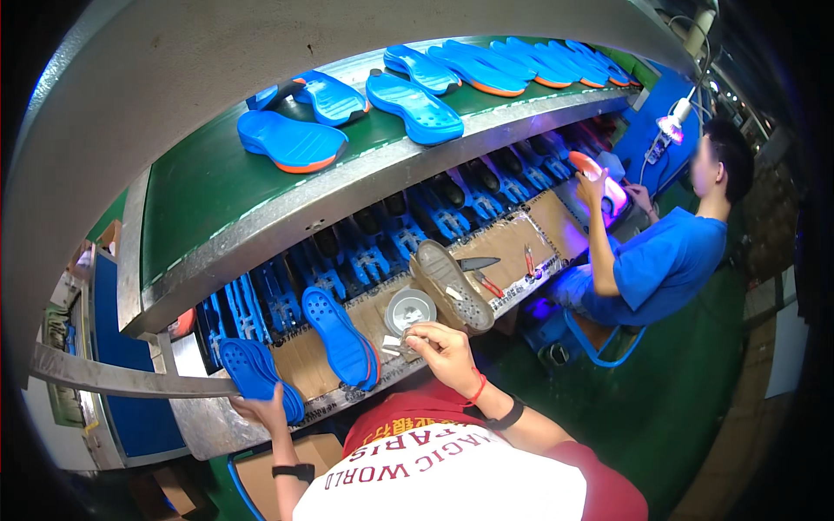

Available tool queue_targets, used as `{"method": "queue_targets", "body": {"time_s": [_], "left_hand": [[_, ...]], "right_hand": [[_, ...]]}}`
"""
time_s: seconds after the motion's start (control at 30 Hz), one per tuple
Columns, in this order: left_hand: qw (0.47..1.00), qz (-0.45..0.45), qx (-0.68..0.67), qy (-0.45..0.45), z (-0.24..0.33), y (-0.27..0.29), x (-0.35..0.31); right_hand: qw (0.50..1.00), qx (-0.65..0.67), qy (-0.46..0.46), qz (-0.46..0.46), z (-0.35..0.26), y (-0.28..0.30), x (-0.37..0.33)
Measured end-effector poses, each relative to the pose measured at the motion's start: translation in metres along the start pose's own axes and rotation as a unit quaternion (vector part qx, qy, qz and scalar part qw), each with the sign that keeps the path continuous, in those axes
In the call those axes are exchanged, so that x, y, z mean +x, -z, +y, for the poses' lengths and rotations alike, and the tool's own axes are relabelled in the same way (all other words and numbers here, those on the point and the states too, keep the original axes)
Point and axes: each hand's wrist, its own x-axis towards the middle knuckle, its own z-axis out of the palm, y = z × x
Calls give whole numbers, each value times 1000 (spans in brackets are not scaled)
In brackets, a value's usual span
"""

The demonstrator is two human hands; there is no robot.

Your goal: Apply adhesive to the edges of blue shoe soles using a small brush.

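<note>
At the bench's near left, my left hand [261, 410] grips the near end of a stack of blue shoe soles [252, 369]. Its fingers are partly hidden behind the stack. My right hand [447, 354] is closed, thumb and fingers pinched together just in front of a round grey dish [410, 310] with whitish bits in it. What the pinch holds, if anything, is too small to make out. Small white pieces [392, 345] lie beside the dish. Between my hands rests a blue sole with a red edge [337, 339]. A grey-brown sole [452, 288] lies right of the dish.
Cardboard [291, 358] covers the bench. A dark knife blade [478, 263] and red-handled pliers [490, 285] lie beyond the grey-brown sole. Blue soles with orange edges [291, 143] stand on a green conveyor [195, 213] above a rack of blue parts. A co-worker [665, 252] sits at right, holding a sole.
</note>
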Motion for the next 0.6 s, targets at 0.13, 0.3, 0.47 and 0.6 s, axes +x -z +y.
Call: {"method": "queue_targets", "body": {"time_s": [0.13, 0.3, 0.47, 0.6], "left_hand": [[983, -174, 9, 55, -82, 1, -21], [922, -345, 45, 170, -147, 4, 15], [852, -311, -315, 280, -62, 71, 11], [801, -278, -470, 245, 9, 102, -14]], "right_hand": [[999, -10, -5, -34, 6, -10, -1], [997, -11, -13, -76, -1, -24, 0], [997, -21, -7, -78, 5, -25, -2], [994, -24, -54, -89, -1, -20, -1]]}}
